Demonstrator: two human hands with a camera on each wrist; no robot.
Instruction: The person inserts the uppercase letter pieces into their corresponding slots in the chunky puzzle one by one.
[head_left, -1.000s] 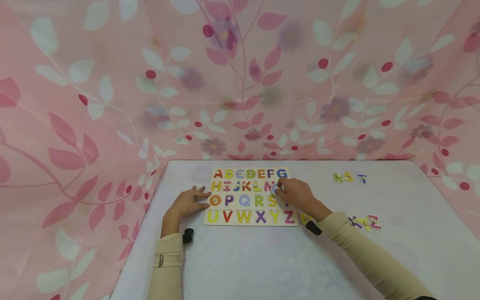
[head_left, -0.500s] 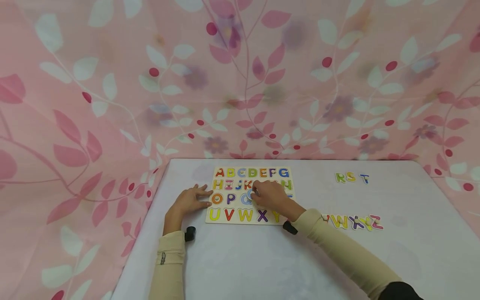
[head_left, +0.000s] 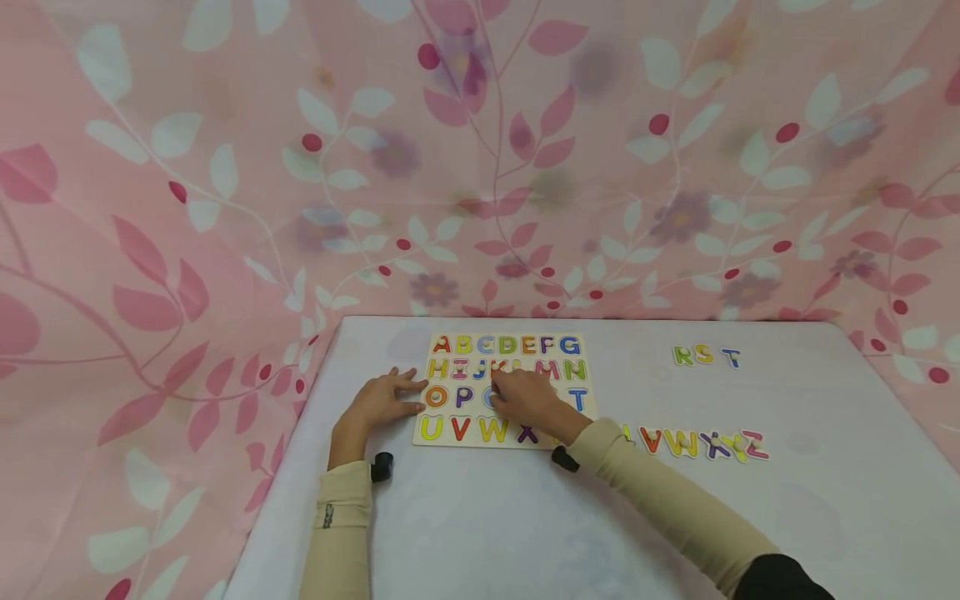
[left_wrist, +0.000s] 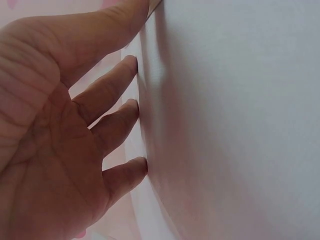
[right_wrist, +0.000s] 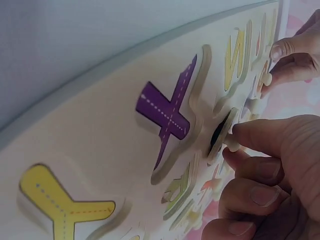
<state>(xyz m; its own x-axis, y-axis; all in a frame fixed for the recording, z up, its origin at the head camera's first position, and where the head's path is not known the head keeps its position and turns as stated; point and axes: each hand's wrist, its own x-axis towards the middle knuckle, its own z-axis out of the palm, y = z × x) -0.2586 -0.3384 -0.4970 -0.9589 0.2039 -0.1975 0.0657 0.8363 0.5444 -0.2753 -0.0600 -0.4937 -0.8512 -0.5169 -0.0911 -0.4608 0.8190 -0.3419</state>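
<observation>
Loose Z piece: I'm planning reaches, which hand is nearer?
Right: the right hand is left of the Z piece, over the board; the left hand is farther left.

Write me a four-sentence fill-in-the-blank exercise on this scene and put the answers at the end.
1. The right grip pinches a piece by its ____.
2. The left grip lies at the board's ____ edge.
3. The loose S lies between the loose R and the loose letter ____.
4. The X printed in the board is coloured ____.

Missing words: knob; left; T; purple.
</observation>
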